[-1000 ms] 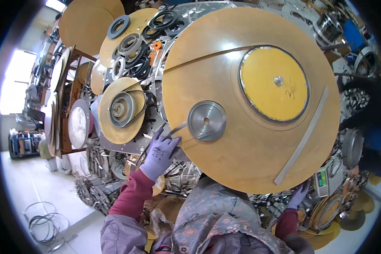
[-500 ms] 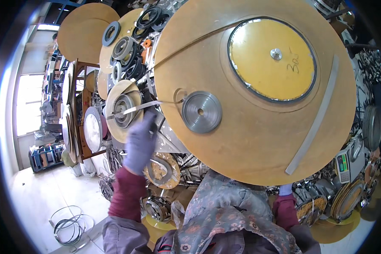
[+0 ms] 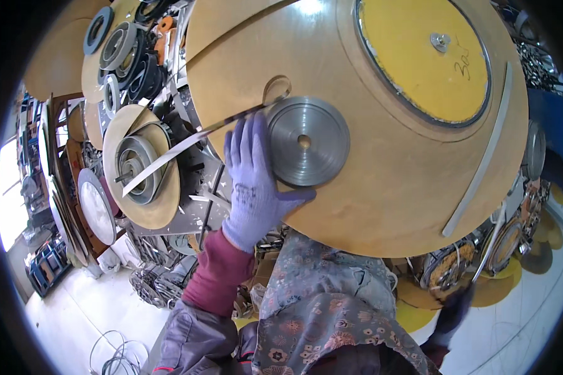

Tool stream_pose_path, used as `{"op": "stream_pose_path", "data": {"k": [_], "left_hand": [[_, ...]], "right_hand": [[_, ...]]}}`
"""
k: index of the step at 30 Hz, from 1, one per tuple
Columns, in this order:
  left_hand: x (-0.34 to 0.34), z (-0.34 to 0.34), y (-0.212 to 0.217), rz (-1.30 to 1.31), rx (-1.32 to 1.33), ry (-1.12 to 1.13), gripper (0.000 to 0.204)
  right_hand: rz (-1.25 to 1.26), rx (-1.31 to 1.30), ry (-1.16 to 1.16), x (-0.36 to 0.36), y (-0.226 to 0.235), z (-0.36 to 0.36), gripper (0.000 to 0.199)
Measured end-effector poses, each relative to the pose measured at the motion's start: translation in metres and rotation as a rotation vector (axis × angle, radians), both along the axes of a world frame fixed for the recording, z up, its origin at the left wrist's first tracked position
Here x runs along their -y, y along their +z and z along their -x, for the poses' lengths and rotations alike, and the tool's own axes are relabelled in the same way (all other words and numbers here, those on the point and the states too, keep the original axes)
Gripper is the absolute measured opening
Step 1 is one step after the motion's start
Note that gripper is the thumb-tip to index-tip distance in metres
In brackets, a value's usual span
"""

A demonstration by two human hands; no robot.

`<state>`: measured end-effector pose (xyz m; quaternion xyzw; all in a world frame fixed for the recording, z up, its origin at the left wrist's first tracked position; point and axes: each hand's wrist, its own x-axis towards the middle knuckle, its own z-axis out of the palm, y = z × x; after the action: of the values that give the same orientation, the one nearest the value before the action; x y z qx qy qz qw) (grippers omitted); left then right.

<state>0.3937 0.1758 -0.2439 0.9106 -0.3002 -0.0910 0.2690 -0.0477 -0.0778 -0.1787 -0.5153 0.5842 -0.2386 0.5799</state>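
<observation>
My left hand point(image 3: 254, 178), in a lavender glove, lies with fingers stretched out along the left edge of a grey grooved metal disc point(image 3: 319, 162). Its thumb points right below the disc's rim. A thin metal strip point(image 3: 180, 149) runs from a coil on the left, past my fingertips, to a small loop beside the disc. The disc rests on a large round tan board point(image 3: 381, 206). Low on the right is my right hand point(image 3: 455, 312), dark in shadow, closed around the lower end of a slim silver rod point(image 3: 489, 244); the rod's exact kind is unclear.
A yellow round plate point(image 3: 419, 69) with a central knob sits on the board's far right. Another flat grey strip point(image 3: 481, 162) lies near the right edge. To the left stand a coil on a tan disc point(image 3: 164, 212) and stacked rings point(image 3: 116, 47). Loose cable point(image 3: 122, 356) lies on the floor.
My left hand has moved right from the strip near the coil to the grooved disc, its fingers now extended. My right hand has come out from the board's edge, lower right, with the rod. The view has shifted.
</observation>
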Motion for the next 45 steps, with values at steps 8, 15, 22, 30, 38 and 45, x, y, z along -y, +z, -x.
{"op": "stream_pose_path", "data": {"k": [8, 15, 22, 30, 38, 45], "left_hand": [[0.003, -0.021, -0.014, 0.147, -0.020, -0.062, 0.122], [0.004, -0.027, -0.020, 0.260, -0.039, -0.013, 0.106], [0.005, -0.032, -0.018, 0.222, -0.025, -0.047, 0.105], [0.003, -0.035, -0.018, 0.252, -0.054, -0.046, 0.102], [0.002, -0.032, -0.015, 0.268, -0.046, -0.027, 0.104], [0.006, -0.031, -0.003, 0.248, -0.028, -0.032, 0.103]], "right_hand": [[-0.178, 0.153, 0.262, -0.050, 0.035, -0.116, 0.031], [-0.396, -0.316, 0.528, -0.080, 0.020, -0.238, 0.039], [-0.414, -0.397, 0.594, -0.072, 0.030, -0.259, 0.037], [-0.019, -0.516, 1.161, -0.043, 0.050, -0.288, 0.036], [0.594, -0.444, 1.394, -0.041, 0.041, -0.277, 0.045], [0.469, -0.284, 1.171, -0.046, 0.031, -0.269, 0.038]]}}
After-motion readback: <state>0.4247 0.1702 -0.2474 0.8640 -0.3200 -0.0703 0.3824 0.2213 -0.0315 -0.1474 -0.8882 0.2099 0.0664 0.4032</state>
